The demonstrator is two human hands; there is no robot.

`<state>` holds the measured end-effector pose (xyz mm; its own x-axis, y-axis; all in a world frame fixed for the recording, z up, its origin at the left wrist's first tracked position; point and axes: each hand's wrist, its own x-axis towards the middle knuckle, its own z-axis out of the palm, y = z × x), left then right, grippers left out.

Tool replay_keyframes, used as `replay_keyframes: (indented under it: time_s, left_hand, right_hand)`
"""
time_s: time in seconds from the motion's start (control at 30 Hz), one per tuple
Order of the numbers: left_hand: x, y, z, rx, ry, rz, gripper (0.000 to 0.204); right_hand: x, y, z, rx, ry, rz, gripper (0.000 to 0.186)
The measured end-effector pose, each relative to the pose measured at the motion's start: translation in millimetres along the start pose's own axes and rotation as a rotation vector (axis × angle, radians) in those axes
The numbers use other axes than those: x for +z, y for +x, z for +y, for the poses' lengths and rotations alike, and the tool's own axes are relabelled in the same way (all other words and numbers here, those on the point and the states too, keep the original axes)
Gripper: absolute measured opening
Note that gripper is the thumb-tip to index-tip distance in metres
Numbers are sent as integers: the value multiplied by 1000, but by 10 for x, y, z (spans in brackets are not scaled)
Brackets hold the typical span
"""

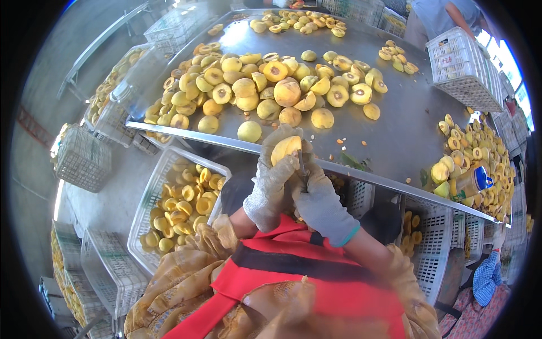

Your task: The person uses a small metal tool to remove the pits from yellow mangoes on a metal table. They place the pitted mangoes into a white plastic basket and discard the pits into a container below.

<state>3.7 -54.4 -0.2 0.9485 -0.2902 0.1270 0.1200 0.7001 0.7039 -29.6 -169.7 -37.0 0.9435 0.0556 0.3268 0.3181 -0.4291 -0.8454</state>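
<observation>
A broad metal table point(415, 104) gleams ahead, bearing heaped yellow peaches point(244, 87) and scattered pits point(340, 141), while plastic crates point(84, 161) stand about the grey floor point(84, 209). At its near edge, the gloved left hand point(267, 183) grasps a peach piece point(284, 150) — the gloved right hand point(323, 204) grips a slim tool point(301, 165) against it.

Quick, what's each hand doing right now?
Left hand: closed, holding a peach.
Right hand: closed, holding a slim tool against the peach.
</observation>
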Motion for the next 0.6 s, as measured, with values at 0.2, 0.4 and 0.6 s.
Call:
replay_keyframes:
  time_s: [0.2,0.4,0.6]
  left_hand:
    - [-175,-33,-44,44,59,-34,63]
    - [51,-41,136,49,99,-22,62]
    - [82,-52,153,116,87,-75,63]
  right_hand:
    - [-176,132,-694,697,558,-199,29]
    - [-107,68,-417,234,317,-85,28]
    - [-303,106,-851,640,573,-238,23]
